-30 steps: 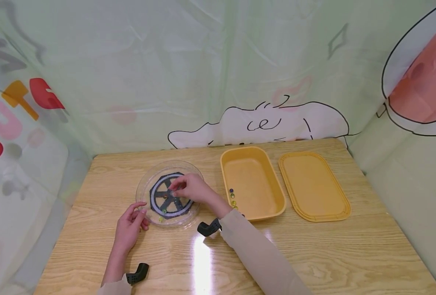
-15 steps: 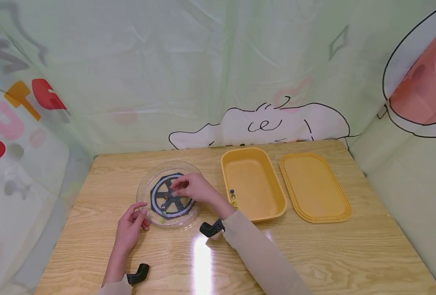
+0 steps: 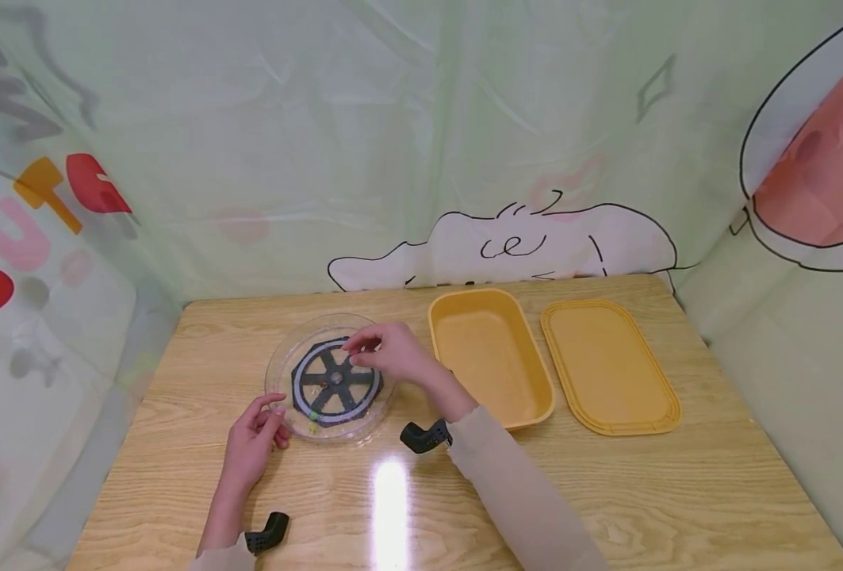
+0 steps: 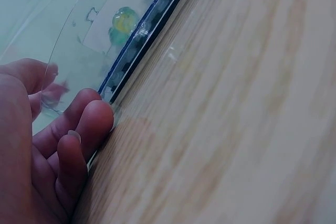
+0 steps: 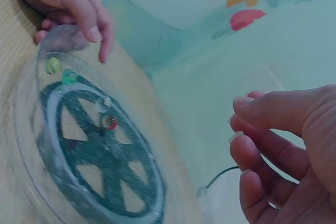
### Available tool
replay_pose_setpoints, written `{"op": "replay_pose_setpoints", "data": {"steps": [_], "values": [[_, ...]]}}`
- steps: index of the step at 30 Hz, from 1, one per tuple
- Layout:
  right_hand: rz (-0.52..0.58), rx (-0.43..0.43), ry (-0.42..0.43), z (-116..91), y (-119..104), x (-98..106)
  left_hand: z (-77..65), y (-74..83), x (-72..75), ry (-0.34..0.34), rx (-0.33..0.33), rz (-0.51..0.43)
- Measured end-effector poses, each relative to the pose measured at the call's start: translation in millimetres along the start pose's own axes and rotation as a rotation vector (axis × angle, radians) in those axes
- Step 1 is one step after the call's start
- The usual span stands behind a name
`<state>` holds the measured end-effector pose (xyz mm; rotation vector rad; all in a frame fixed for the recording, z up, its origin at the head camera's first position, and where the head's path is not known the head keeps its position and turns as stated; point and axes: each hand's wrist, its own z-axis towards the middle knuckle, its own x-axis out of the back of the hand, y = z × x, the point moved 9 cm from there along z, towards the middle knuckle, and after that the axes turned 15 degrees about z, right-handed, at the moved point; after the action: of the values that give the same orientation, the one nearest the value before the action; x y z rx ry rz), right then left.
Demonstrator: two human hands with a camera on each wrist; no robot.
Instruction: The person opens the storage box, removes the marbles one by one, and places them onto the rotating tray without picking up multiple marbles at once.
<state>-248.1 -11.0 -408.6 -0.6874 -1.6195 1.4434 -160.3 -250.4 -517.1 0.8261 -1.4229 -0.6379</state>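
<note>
We're looking at a round, clear plastic dish (image 3: 283,357) on the left of the pale wood-grain table (image 3: 678,492), a dark six-spoked wheel with a light ring (image 5: 102,148) showing across its floor. Four glass marbles sit in there for us: a yellow-green marble (image 5: 53,65) and a green marble (image 5: 69,76) near the wall, then a clear marble (image 5: 102,104) just beside a red-orange marble (image 5: 109,122). Our left hand (image 3: 252,438) touches the near-left rim, fingers loosely bent, thumb and forefinger slightly apart. Over the dish's right side hangs our right hand (image 3: 392,353) — fingers relaxed and curved, a narrow gap at the tips. Beyond, to the right, we've got a yellow rectangular plastic tub (image 3: 488,357), then a flat yellow rounded-corner tray (image 3: 610,365) — and behind it all, a pale green cartoon-printed curtain (image 3: 250,119).
</note>
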Motion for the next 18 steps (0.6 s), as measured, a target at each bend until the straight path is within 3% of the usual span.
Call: {"op": "replay_pose_setpoints", "data": {"steps": [11,18], "values": [[-0.056,-0.002,0.062,-11,-11,40,-0.6,2.1,0.1,-0.023,0.030,-0.025],[-0.087,-0.014,0.107,-21,0,76,-8.4,27.9,7.1,-0.031,0.033,-0.016]]}}
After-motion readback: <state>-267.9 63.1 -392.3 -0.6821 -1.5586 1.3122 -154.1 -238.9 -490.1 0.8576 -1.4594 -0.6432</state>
